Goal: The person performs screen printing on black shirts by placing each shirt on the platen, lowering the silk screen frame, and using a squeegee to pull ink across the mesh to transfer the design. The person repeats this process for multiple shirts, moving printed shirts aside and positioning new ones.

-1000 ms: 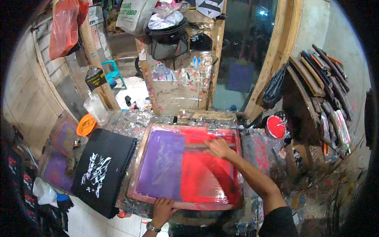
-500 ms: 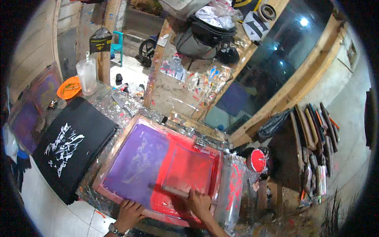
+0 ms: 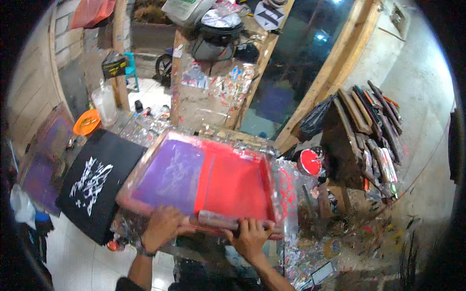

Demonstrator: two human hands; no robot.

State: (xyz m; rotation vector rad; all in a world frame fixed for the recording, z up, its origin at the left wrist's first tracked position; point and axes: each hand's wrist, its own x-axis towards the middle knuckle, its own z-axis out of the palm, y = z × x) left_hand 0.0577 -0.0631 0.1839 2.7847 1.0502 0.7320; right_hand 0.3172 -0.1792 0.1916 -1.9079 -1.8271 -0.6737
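Clamping the squeegee (image 3: 217, 219) under curled fingers, the right hand (image 3: 250, 237) sits at the near rim of the screen frame (image 3: 127, 202) — the left hand (image 3: 164, 226) closed on that rim left of this grip, red ink (image 3: 234, 186) just beyond it, black fabric (image 3: 110, 198) farther left.

A person's right hand (image 3: 251, 237) has drawn a squeegee (image 3: 218, 219) from the middle of the red ink (image 3: 235, 182) to the near rim of a printing frame (image 3: 127, 196), closer to the left hand (image 3: 166, 226), which has changed its hold there. The ink, earlier crossed by the blade, lies uncovered.
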